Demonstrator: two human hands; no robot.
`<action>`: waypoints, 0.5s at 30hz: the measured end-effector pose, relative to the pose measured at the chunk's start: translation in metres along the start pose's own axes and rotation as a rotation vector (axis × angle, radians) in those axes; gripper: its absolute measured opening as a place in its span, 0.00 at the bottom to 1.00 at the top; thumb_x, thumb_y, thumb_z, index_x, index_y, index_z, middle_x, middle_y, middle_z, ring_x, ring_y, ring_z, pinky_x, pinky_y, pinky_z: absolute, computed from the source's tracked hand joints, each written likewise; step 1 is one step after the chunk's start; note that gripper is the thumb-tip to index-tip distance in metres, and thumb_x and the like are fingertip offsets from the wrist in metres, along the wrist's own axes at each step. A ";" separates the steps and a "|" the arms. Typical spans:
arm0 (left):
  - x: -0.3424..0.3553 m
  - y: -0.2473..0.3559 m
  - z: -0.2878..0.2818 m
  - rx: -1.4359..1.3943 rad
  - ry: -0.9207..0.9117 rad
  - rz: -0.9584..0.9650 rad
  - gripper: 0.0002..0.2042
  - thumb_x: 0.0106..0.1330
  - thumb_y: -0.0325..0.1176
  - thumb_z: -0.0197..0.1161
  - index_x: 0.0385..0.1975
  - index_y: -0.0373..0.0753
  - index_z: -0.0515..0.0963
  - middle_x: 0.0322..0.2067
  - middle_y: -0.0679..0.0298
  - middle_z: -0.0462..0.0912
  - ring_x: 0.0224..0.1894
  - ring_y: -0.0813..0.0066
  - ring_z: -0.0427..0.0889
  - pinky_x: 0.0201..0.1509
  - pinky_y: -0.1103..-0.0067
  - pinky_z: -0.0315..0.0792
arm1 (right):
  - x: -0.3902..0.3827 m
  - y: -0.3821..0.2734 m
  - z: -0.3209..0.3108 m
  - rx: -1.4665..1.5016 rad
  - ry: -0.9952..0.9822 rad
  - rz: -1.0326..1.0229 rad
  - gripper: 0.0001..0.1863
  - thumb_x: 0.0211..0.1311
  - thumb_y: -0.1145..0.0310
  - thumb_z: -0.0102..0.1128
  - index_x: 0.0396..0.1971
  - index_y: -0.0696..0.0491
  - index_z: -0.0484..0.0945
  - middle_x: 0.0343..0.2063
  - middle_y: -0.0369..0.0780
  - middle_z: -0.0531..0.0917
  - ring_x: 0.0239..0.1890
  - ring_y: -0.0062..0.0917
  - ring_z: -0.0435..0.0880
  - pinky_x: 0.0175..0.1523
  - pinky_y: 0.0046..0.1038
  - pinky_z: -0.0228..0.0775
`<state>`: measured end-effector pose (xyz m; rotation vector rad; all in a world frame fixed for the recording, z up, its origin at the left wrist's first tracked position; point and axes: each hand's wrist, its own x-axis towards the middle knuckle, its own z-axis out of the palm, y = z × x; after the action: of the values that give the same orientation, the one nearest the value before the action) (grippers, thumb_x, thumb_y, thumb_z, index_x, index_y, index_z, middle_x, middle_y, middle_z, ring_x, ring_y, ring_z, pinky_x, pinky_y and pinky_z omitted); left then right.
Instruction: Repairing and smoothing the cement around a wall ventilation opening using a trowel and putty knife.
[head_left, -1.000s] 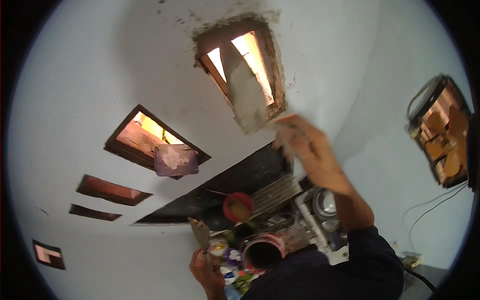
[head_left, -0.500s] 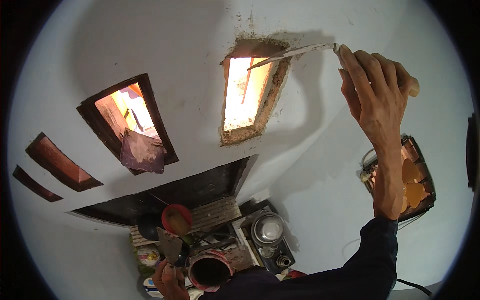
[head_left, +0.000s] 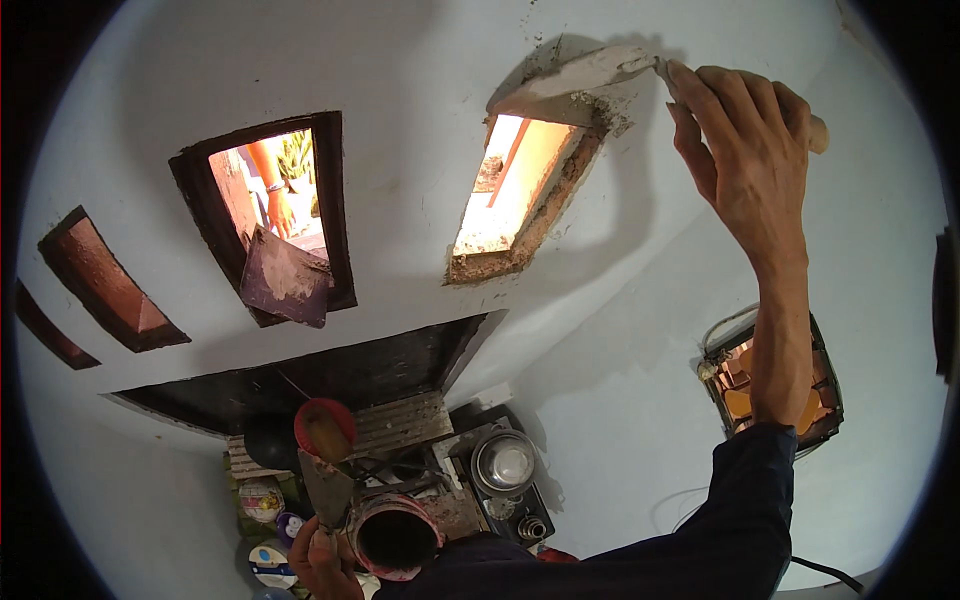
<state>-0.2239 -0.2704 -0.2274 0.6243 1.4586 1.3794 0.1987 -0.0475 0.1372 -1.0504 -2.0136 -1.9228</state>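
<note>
While your right hand (head_left: 752, 170) grips a trowel (head_left: 585, 79) across the upper edge of the wall opening (head_left: 490, 266), your left hand (head_left: 322, 562) grasps a second trowel (head_left: 328, 490) beside the bucket (head_left: 440, 533); you appear to be working that edge, which calls next for flat, steady pressure.

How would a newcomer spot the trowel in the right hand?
On the pale wall, find the bright opening with crumbling edges. The trowel spans its top edge, grey-smeared blade pointing left from the right hand. Unlike the second trowel, held low beside the bucket by the left hand, this one is up high.
</note>
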 end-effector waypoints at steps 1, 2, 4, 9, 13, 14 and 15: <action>0.000 0.000 0.000 -0.004 0.003 -0.003 0.17 0.79 0.42 0.64 0.52 0.32 0.84 0.24 0.72 0.75 0.20 0.86 0.64 0.21 0.82 0.58 | 0.002 0.002 0.001 0.012 -0.009 0.001 0.21 0.63 0.66 0.79 0.56 0.44 0.84 0.43 0.28 0.85 0.47 0.26 0.84 0.62 0.43 0.71; 0.001 0.001 -0.001 -0.005 0.005 -0.009 0.17 0.79 0.42 0.64 0.53 0.32 0.84 0.24 0.71 0.75 0.20 0.86 0.64 0.21 0.82 0.59 | 0.004 0.005 0.003 0.012 -0.011 -0.001 0.21 0.63 0.66 0.79 0.56 0.44 0.84 0.43 0.28 0.85 0.47 0.26 0.84 0.62 0.43 0.71; 0.000 0.001 -0.002 -0.004 0.007 -0.018 0.18 0.79 0.42 0.64 0.54 0.31 0.84 0.25 0.71 0.76 0.20 0.86 0.65 0.21 0.82 0.60 | 0.005 0.010 0.007 0.078 0.008 0.002 0.18 0.66 0.67 0.76 0.55 0.46 0.85 0.43 0.29 0.85 0.46 0.27 0.84 0.61 0.42 0.71; 0.000 0.005 0.000 -0.011 0.018 -0.039 0.19 0.79 0.42 0.65 0.56 0.31 0.84 0.26 0.70 0.78 0.20 0.85 0.66 0.21 0.82 0.61 | -0.013 0.019 0.015 0.159 -0.001 0.161 0.17 0.69 0.67 0.74 0.55 0.48 0.87 0.44 0.32 0.87 0.46 0.29 0.84 0.60 0.41 0.70; 0.006 -0.006 -0.010 -0.012 -0.028 -0.015 0.19 0.79 0.42 0.65 0.56 0.31 0.84 0.26 0.70 0.78 0.20 0.85 0.67 0.21 0.82 0.61 | -0.038 0.011 0.015 0.192 0.014 0.240 0.21 0.66 0.66 0.77 0.58 0.49 0.87 0.45 0.34 0.88 0.47 0.30 0.86 0.56 0.39 0.71; 0.009 -0.009 -0.011 -0.009 -0.033 0.018 0.19 0.79 0.42 0.65 0.55 0.31 0.84 0.26 0.70 0.78 0.20 0.85 0.66 0.21 0.82 0.61 | -0.045 0.003 0.015 0.191 0.015 0.241 0.21 0.66 0.66 0.77 0.58 0.49 0.87 0.45 0.34 0.88 0.47 0.30 0.86 0.56 0.39 0.71; 0.009 -0.010 -0.011 -0.009 -0.033 0.019 0.19 0.79 0.42 0.65 0.55 0.31 0.84 0.26 0.70 0.78 0.20 0.85 0.66 0.21 0.82 0.61 | -0.052 -0.007 0.015 0.185 0.025 0.249 0.22 0.65 0.66 0.78 0.59 0.49 0.87 0.45 0.34 0.88 0.47 0.30 0.86 0.54 0.37 0.72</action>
<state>-0.2346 -0.2695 -0.2406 0.6539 1.4227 1.3829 0.2382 -0.0520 0.1001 -1.1601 -1.9000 -1.5862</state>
